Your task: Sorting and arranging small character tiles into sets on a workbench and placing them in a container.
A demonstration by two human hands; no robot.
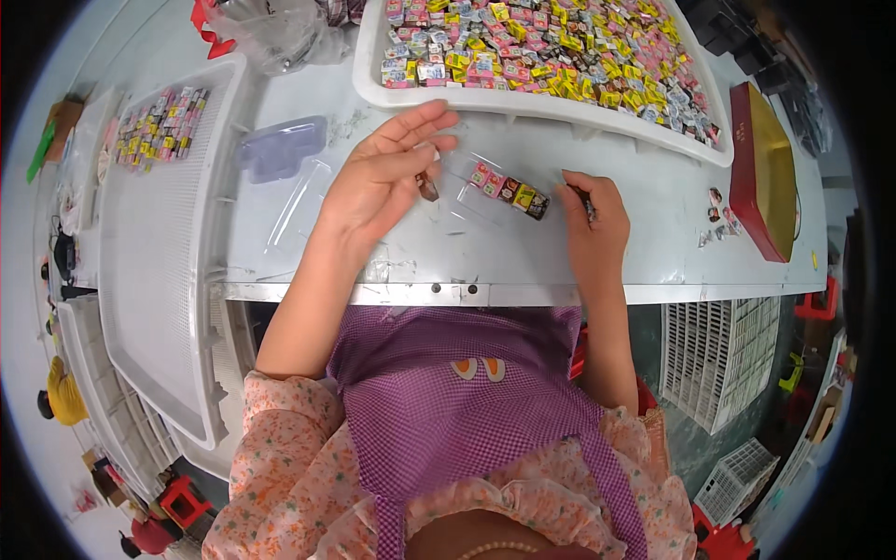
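The right hand (602, 219) is curled narrow around a dark wrapped sweet (587, 203), partly hidden by the fingers; the left hand (385, 177) has its fingers loosely spread, a brown sweet (427, 189) at its thumb side, though I cannot tell whether it is gripped. Between the hands lies the row of sweets (509, 190), pink to dark and yellow, apparently in a clear plastic box on the table (523, 257). A light fingertip pinch on each sweet should work best, keeping the row straight and the thin box steady. Just beyond, the big white tray (523, 101) is heaped with sweets, its near wall limiting forward reach. A clear tray (299, 207) sits near the left forearm, where a sleeve could catch it; rightward, loose sweets (717, 217) lie near a red box (754, 187).
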